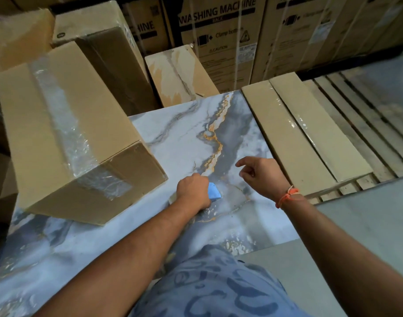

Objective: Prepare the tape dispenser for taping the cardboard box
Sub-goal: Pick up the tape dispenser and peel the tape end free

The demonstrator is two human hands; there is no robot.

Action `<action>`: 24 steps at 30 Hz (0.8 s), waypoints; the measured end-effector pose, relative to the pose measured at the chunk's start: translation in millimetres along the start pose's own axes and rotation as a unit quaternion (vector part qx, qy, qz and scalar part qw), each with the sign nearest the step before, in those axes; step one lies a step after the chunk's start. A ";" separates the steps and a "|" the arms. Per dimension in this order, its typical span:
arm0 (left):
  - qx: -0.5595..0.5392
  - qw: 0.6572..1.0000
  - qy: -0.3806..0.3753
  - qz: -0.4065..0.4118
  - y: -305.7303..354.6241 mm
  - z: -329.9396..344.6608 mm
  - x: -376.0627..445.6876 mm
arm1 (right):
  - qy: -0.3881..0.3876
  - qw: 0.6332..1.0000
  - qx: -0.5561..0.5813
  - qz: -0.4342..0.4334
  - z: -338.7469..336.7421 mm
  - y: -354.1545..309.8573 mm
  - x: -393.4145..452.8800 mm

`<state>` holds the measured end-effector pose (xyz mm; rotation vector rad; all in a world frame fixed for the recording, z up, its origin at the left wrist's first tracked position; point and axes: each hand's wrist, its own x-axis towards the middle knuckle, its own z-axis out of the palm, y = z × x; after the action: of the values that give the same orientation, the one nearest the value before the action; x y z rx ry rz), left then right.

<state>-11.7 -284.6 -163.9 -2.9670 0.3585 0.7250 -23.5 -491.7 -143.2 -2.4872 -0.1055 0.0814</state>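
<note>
We see only a blue corner of the tape dispenser; our left hand hides the rest.

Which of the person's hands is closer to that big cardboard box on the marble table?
Left. The left hand, holding a blue tape dispenser, sits just beside the cardboard box; the right hand hovers farther away.
</note>
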 end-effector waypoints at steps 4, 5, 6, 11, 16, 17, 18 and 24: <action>-0.098 0.995 -0.031 0.006 -11.5 -8.3 17.9 | 0.018 1.000 -0.015 -0.010 5.1 -13.9 -1.1; -0.135 0.990 -0.051 0.007 -16.6 -11.0 23.4 | 0.017 1.000 -0.021 -0.014 5.7 -16.9 -0.1; -0.180 0.981 -0.077 0.006 -21.9 -14.5 27.6 | 0.012 0.999 -0.025 -0.019 6.2 -19.9 0.8; -0.323 0.938 -0.122 0.026 -53.8 -19.5 44.6 | -0.020 0.999 -0.041 -0.031 8.5 -36.6 2.8; -0.452 0.881 -0.034 0.132 -66.5 -15.4 55.2 | -0.029 0.997 -0.075 -0.017 11.4 -52.2 3.1; -0.476 0.864 -0.045 0.156 -65.9 -14.3 56.6 | -0.031 0.996 -0.078 -0.011 11.6 -55.8 2.9; -0.487 0.852 -0.055 0.183 -64.3 -14.3 57.5 | -0.032 0.996 -0.081 -0.004 11.6 -59.5 2.7; -0.540 0.802 -0.093 0.239 -47.6 -3.7 68.2 | -0.029 0.993 -0.114 0.024 14.5 -74.5 -1.3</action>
<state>60.2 -253.1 -191.7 -3.7685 0.9832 1.7779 -30.2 -424.0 -109.4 -2.7173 -0.0822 0.1700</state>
